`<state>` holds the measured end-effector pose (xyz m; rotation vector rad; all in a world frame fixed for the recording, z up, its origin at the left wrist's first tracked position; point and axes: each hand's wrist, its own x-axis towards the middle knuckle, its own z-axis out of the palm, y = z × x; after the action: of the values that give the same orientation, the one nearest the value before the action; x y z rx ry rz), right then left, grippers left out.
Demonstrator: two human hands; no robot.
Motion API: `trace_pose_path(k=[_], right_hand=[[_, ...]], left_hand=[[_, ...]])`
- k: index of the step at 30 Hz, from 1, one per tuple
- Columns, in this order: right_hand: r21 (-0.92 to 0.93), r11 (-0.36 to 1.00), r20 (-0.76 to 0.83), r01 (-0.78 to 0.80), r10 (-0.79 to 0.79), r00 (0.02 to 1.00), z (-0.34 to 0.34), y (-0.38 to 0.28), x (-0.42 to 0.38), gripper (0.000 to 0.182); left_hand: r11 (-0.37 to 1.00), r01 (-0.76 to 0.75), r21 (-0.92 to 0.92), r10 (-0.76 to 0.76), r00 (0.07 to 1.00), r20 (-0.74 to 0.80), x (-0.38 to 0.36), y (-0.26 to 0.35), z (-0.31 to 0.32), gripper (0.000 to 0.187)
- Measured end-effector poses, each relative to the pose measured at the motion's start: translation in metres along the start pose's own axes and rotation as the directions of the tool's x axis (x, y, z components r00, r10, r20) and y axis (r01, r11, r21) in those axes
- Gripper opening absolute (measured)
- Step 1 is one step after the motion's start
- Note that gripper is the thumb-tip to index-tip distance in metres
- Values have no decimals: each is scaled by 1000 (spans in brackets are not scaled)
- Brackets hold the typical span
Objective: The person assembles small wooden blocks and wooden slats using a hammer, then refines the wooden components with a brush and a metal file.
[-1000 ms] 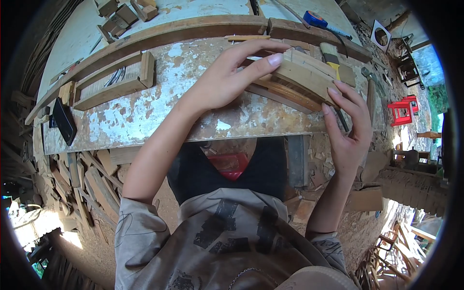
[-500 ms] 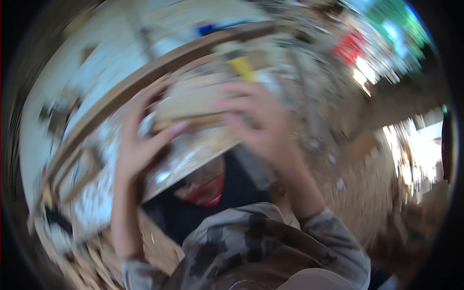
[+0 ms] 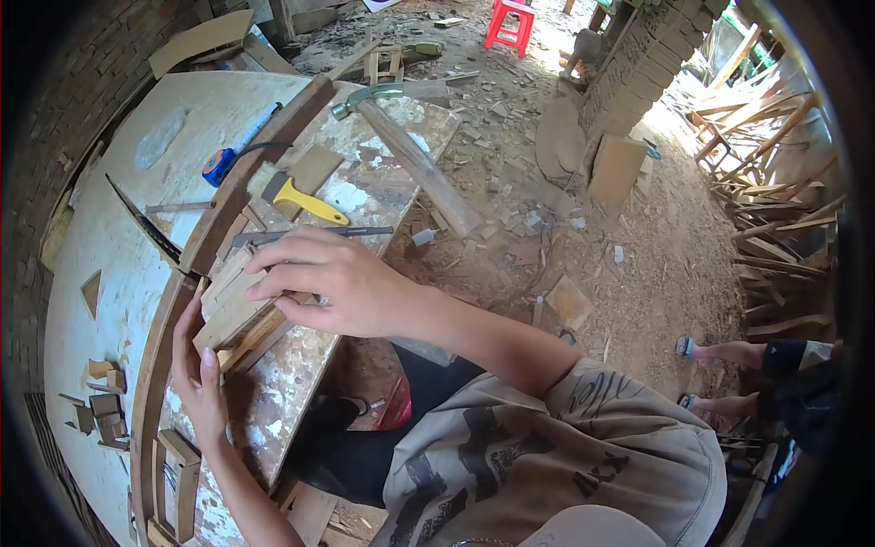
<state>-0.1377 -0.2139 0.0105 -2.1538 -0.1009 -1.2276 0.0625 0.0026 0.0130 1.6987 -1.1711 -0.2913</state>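
My left hand [image 3: 202,387] and right hand [image 3: 333,281] are clasping the wooden block [image 3: 224,314] endwise, fingers half-curled, seemingly keeping it steady.

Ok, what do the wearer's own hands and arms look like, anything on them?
Left hand and right hand: both bare, no gloves, rings or watch visible. Right arm: short, loose grey-brown sleeve with dark, script-like line markings. The left sleeve is out of view. No cables on either arm.

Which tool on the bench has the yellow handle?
The paintbrush, lying between the blue tape measure and the right hand; the hammer's handle is wooden.
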Motion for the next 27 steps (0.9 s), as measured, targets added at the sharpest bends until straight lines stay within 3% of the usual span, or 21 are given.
trace_pose_path(k=[20, 27], right_hand=[[37, 999, -38, -34, 36, 999, 7, -1, -2, 23], [61, 997, -58, -49, 53, 997, 9, 1, -7, 31]], left_hand=[[1000, 19, 17, -18, 1000, -18, 1, 1, 7, 86], [1000, 2, 5, -2, 1000, -14, 1, -4, 9, 93]])
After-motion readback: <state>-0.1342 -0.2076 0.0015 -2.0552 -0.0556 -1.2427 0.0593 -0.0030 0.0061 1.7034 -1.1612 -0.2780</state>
